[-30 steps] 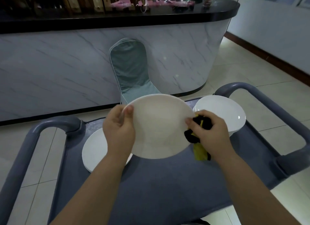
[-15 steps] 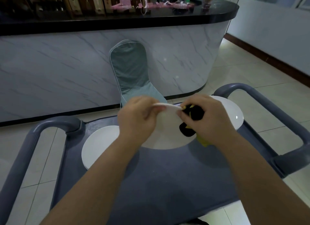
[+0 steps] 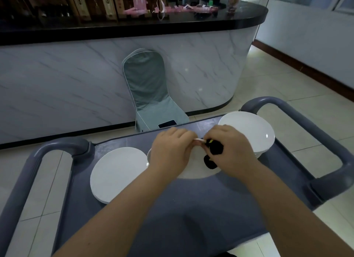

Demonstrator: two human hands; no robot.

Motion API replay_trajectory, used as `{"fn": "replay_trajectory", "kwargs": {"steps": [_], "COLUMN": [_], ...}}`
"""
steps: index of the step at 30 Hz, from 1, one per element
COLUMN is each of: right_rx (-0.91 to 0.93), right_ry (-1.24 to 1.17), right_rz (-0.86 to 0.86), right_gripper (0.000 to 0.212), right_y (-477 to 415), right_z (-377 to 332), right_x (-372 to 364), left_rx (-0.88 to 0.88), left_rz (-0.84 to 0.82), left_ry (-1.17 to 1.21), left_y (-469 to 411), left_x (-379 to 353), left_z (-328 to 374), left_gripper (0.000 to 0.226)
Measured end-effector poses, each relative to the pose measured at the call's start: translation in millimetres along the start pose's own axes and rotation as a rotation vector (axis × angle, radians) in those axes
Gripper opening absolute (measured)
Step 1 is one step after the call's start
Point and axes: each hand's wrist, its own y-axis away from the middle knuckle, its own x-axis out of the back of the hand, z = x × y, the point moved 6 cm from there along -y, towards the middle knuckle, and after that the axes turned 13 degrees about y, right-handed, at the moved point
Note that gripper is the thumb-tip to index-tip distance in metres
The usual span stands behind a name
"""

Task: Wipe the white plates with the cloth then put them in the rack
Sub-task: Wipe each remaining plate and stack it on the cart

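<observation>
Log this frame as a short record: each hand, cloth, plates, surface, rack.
left hand: grips far rim of held plate
right hand: holds cloth against that plate
held plate: tilted, over the cart
left plate: lying on cart
right plate: lying on cart
rack: not in view
behind: chair with phone on its seat

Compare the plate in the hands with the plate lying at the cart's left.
The held plate is gripped by the left hand; the left plate is untouched. The held plate is tipped, far rim raised; the left plate lies flat on the cart. The right hand holds the cloth against the held plate, not the left plate. Both are white and round.
</observation>
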Motion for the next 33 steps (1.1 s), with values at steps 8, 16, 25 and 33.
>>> {"fn": "replay_trajectory", "kwargs": {"steps": [8, 16, 25, 33], "right_rx": [-0.455, -0.243, 0.259, -0.223], "right_ry": [-0.494, -0.061, 0.287, -0.285], "right_rz": [0.084, 0.198, 0.337, 0.273], "right_gripper": [0.015, 0.01, 0.007, 0.019], "right_y": [7.9, 41.0, 45.0, 66.8], "right_z": [52.0, 35.5, -7.7, 38.9], "right_x": [15.6, -31.7, -40.9, -8.5], "left_rx": [0.687, 1.157, 1.683, 1.422], "left_rz": [0.615, 0.395, 0.588, 0.386], "left_ry": [0.692, 0.734, 1.717, 1.762], "left_y": [23.6, 105.6, 90.0, 117.5], "left_x": [33.5, -30.6, -47.5, -28.1], "left_z": [-60.2, -91.1, -44.5, -54.5], "left_gripper": [0.016, 0.021, 0.018, 0.039]}}
